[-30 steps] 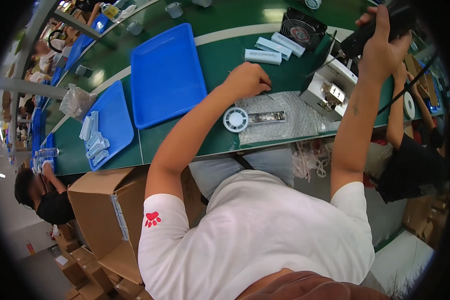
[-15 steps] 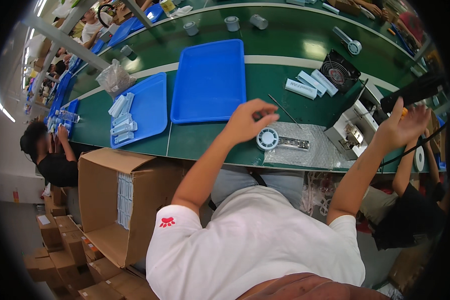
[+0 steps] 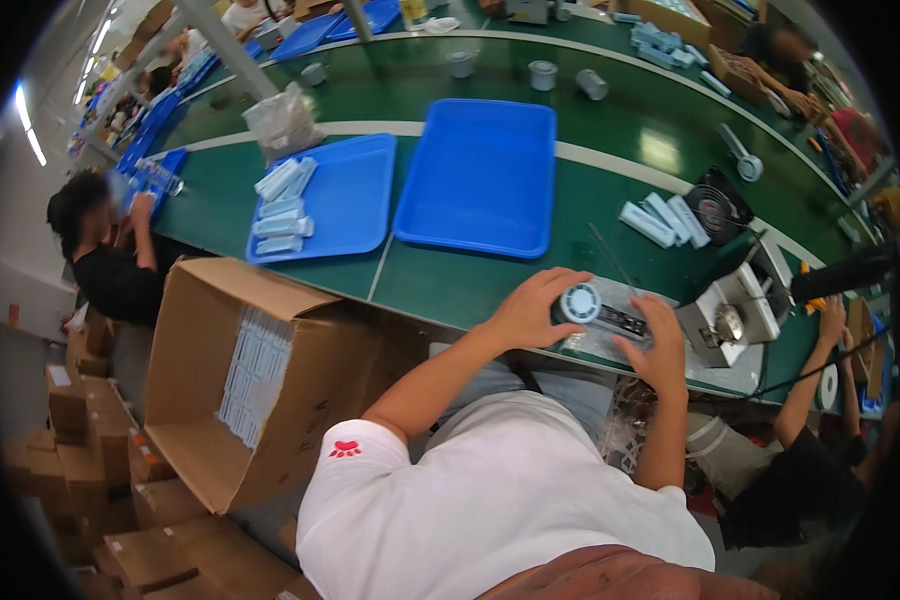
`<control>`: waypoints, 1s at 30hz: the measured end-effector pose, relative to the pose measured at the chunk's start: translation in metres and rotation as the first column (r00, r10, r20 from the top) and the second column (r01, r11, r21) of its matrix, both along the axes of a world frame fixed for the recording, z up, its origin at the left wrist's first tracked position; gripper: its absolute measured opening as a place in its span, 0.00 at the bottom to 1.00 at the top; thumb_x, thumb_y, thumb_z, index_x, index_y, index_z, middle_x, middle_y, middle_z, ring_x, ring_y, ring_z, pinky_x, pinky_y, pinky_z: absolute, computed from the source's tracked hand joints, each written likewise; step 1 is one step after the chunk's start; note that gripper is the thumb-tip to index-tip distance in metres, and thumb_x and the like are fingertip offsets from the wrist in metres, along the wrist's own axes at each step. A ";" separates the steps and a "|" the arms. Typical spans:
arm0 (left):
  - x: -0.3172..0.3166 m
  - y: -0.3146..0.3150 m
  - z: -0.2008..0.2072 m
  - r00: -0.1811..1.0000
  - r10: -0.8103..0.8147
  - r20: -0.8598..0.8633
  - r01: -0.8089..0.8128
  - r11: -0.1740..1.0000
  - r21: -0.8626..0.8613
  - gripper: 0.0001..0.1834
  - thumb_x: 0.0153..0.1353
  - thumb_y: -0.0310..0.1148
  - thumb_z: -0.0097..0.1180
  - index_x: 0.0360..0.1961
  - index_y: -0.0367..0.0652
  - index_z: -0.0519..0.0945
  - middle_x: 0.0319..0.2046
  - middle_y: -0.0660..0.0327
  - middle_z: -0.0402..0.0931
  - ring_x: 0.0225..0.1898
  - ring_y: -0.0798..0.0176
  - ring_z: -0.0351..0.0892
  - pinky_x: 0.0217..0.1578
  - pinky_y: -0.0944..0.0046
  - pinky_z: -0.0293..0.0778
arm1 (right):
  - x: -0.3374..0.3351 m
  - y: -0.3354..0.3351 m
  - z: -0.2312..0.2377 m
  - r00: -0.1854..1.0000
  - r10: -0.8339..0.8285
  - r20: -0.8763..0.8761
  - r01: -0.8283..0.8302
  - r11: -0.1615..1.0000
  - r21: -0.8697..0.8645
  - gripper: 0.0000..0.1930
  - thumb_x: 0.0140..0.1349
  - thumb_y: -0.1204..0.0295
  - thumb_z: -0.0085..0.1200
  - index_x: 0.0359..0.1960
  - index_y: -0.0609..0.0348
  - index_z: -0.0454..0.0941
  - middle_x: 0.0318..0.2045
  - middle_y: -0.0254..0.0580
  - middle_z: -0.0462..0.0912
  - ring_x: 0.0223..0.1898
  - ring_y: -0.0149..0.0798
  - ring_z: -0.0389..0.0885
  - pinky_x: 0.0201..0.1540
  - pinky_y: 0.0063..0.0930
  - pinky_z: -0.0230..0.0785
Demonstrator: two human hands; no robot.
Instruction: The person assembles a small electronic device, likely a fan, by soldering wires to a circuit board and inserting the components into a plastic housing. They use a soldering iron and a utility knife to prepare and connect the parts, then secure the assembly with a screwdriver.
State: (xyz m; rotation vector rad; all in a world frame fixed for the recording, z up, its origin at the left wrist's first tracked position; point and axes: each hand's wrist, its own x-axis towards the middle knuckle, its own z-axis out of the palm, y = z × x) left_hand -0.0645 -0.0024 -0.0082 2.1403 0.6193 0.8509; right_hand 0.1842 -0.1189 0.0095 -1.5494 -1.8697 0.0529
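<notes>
My left hand [image 3: 532,312] curls around the round light-blue head of a handheld fan [image 3: 580,302], thumb at its near side and fingers at its far side. The fan lies on a bubble-wrap sheet [image 3: 600,346] near the bench's front edge. Its handle points right, with dark inner parts and a metallic strip exposed. At the handle's right end is my right hand [image 3: 660,345], fingers and thumb spread apart; whether it touches the handle I cannot tell. Beyond the fan lies a thin rod-like tool [image 3: 612,255].
Right of my hands stands a metal device [image 3: 725,325], with a black square fan [image 3: 718,207] behind it. Light-blue casings [image 3: 662,220] lie nearby. Two blue trays [image 3: 542,240] sit to the left, one holding casings [image 3: 282,228]. A cardboard box [image 3: 185,440] stands left below the bench.
My left hand has come down onto the fan head. My right hand has moved left from beside the metal device to the handle's end. The whole view has shifted.
</notes>
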 end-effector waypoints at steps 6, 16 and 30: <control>-0.004 0.007 0.006 0.993 -0.081 0.088 0.076 0.996 0.056 0.41 0.50 0.32 0.77 0.67 0.41 0.75 0.63 0.50 0.77 0.63 0.45 0.76 0.65 0.51 0.71 | -0.021 -0.007 -0.013 0.989 -0.012 -0.145 -0.012 0.986 -0.164 0.21 0.53 0.72 0.73 0.50 0.63 0.84 0.42 0.54 0.86 0.46 0.59 0.83 0.51 0.45 0.76; -0.017 0.048 0.026 0.928 0.329 0.177 -0.346 0.935 0.075 0.37 0.53 0.34 0.76 0.65 0.43 0.76 0.66 0.51 0.71 0.68 0.41 0.67 0.68 0.46 0.65 | 0.010 0.095 -0.011 0.962 -0.270 -0.034 0.272 0.960 0.064 0.17 0.62 0.68 0.68 0.51 0.58 0.83 0.43 0.43 0.81 0.49 0.50 0.75 0.51 0.40 0.69; -0.087 0.073 -0.008 0.946 0.315 -0.071 -0.275 0.901 0.335 0.12 0.55 0.28 0.70 0.42 0.47 0.89 0.38 0.61 0.83 0.40 0.52 0.81 0.43 0.54 0.74 | 0.027 0.102 -0.026 0.909 -0.404 0.107 0.414 0.905 -0.100 0.22 0.60 0.65 0.70 0.56 0.54 0.83 0.47 0.38 0.82 0.52 0.47 0.75 0.56 0.43 0.64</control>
